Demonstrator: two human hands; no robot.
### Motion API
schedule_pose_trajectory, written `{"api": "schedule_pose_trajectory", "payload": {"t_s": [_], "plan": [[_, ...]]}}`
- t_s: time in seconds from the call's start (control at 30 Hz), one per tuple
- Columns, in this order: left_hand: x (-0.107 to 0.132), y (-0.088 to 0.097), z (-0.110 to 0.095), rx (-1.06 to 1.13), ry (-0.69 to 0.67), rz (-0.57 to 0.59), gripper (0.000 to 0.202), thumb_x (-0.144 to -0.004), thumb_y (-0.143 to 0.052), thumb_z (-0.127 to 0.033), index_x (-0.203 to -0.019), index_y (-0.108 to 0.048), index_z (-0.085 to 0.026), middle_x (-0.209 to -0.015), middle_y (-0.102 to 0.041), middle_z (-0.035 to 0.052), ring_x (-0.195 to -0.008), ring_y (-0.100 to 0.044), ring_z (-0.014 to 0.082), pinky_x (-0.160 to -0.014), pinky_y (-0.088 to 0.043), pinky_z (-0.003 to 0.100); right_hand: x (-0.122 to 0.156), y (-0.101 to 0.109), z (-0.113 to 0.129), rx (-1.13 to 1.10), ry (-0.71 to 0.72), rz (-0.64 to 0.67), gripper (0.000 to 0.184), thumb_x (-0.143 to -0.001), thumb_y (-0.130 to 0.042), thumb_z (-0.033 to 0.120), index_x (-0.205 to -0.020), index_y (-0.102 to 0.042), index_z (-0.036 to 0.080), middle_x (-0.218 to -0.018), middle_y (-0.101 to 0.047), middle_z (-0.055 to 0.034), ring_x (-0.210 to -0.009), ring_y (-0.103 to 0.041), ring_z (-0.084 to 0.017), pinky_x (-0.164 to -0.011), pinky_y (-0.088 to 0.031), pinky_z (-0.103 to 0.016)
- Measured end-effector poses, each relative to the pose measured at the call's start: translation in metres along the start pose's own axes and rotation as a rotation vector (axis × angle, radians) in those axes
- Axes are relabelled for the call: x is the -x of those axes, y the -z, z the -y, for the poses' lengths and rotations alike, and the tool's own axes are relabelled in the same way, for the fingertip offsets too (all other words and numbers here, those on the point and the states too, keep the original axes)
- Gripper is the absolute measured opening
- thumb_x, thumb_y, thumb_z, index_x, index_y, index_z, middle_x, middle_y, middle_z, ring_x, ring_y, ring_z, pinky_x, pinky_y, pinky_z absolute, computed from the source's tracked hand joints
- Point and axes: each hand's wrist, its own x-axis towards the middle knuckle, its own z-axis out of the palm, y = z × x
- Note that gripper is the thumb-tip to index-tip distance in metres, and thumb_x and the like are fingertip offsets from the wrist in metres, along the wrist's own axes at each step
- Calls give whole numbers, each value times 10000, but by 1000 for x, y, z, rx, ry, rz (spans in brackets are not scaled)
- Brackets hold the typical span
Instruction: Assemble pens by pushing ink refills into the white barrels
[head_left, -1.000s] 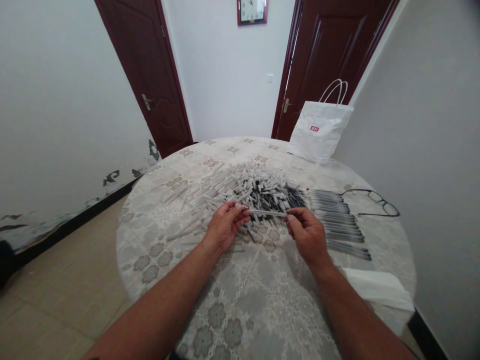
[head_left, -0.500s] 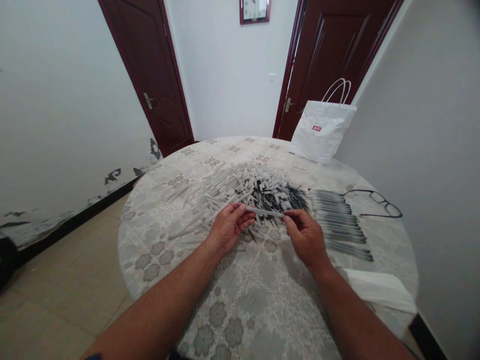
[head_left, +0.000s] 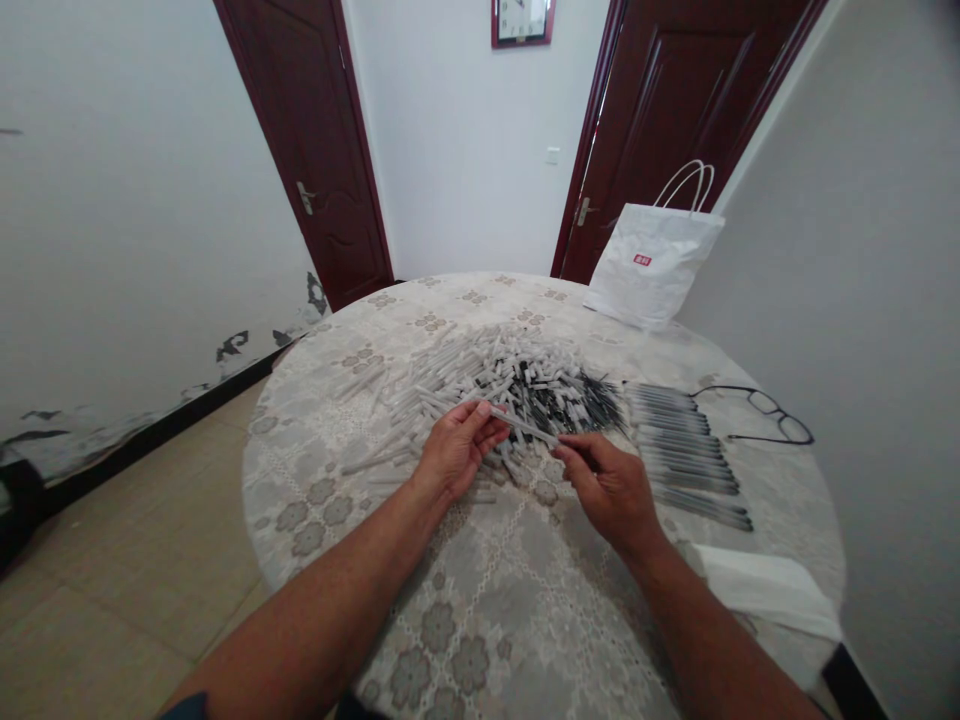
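Observation:
Between my two hands is a thin translucent pen barrel [head_left: 525, 427], tilted slightly down to the right. My left hand [head_left: 466, 448] pinches its left end between thumb and fingers. The right end is in the fingertips of my right hand [head_left: 606, 482]. Just beyond the hands spreads a heap of loose pen parts [head_left: 442, 375]: whitish barrels, short pale caps and dark refills [head_left: 596, 400]. To the right of my right hand, several grey-tipped pens [head_left: 682, 440] lie side by side in a row.
The round table wears a patterned lace cloth [head_left: 480, 600]. Black-framed glasses [head_left: 765, 405] lie right of the pens. A white paper bag [head_left: 656, 265] stands at the back right, and a folded white cloth or paper [head_left: 765, 585] lies at the near right.
My right hand has moved slightly down and left, so the pen barrel now slopes more to the right. The whole view has shifted slightly. Both hands keep their hold.

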Motion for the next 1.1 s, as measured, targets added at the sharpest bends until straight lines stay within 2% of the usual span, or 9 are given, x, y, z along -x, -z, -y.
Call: {"api": "schedule_pose_trajectory", "payload": {"t_s": [0.1, 0.23, 0.5, 0.63, 0.7, 0.77, 0.9, 0.97, 1.1], "plan": [[0, -1, 0, 11, -2, 7, 222, -813, -789, -274, -938, -673, -133, -977, -761, 92, -831, -736, 169, -847, -613, 345, -1, -2, 1, -181, -175, 40, 253, -917, -635, 444, -1000, -718, 219, -720, -729, -32, -569, -652, -170, -543, -510, -280], [-1, 0, 2, 1, -22, 21, 232, -803, -798, -275, -944, -678, -135, -990, -761, 94, -816, -734, 169, -843, -611, 352, -4, -3, 0, -395, -295, 84, 286, -888, -665, 463, -961, -681, 187, -822, -753, -58, -565, -633, -142, -504, -518, -251], [-1, 1, 5, -111, -72, 63, 264, -828, -769, -355, -934, -699, -124, -1003, -757, 108, -849, -731, 181, -846, -597, 332, -6, -5, -6, -798, -605, 139, 333, -753, -806, 436, -872, -641, 173, -739, -709, -14, -482, -565, -93, -403, -432, -189], [0, 0, 7, -140, -88, 55, 288, -824, -766, -380, -951, -701, -130, -1026, -754, 114, -862, -731, 187, -853, -594, 345, -7, -6, -8, -866, -661, 180, 332, -745, -805, 429, -831, -608, 176, -699, -674, 9, -453, -529, -78, -386, -382, -178], [0, -1, 7, -148, -81, 39, 292, -819, -768, -381, -957, -694, -134, -1035, -752, 115, -858, -730, 186, -841, -596, 344, -9, -6, -9, -790, -632, 203, 320, -779, -765, 453, -838, -604, 182, -712, -678, 2, -473, -547, -95, -413, -410, -199], [1, -3, 7, -172, -70, 28, 295, -813, -769, -381, -958, -683, -139, -1040, -749, 113, -858, -728, 183, -829, -597, 341, -10, -4, -7, -604, -533, 213, 278, -839, -696, 456, -868, -623, 189, -738, -691, -10, -523, -584, -121, -472, -453, -231], [8, -8, 5, -297, -67, 78, 314, -820, -752, -401, -987, -661, -151, -1037, -744, 100, -897, -722, 203, -834, -599, 375, -10, 3, 2, -107, -153, 185, 131, -907, -631, 324, -921, -693, 210, -829, -716, -18, -753, -651, -160, -693, -481, -269], [10, -9, 2, -404, -77, 114, 327, -813, -756, -414, -996, -659, -161, -959, -746, 67, -862, -724, 206, -822, -599, 379, -11, 10, 7, 0, -32, 206, 104, -926, -616, 264, -965, -697, 211, -873, -724, -16, -797, -650, -152, -745, -463, -266], [14, -9, -3, -734, -88, 237, 332, -828, -728, -443, -1008, -684, -167, -842, -747, 44, -764, -713, 195, -758, -583, 325, -13, 32, 11, 185, 96, 334, 75, -932, -621, 213, -967, -684, 194, -901, -705, -32, -826, -620, -155, -763, -441, -264]]}}
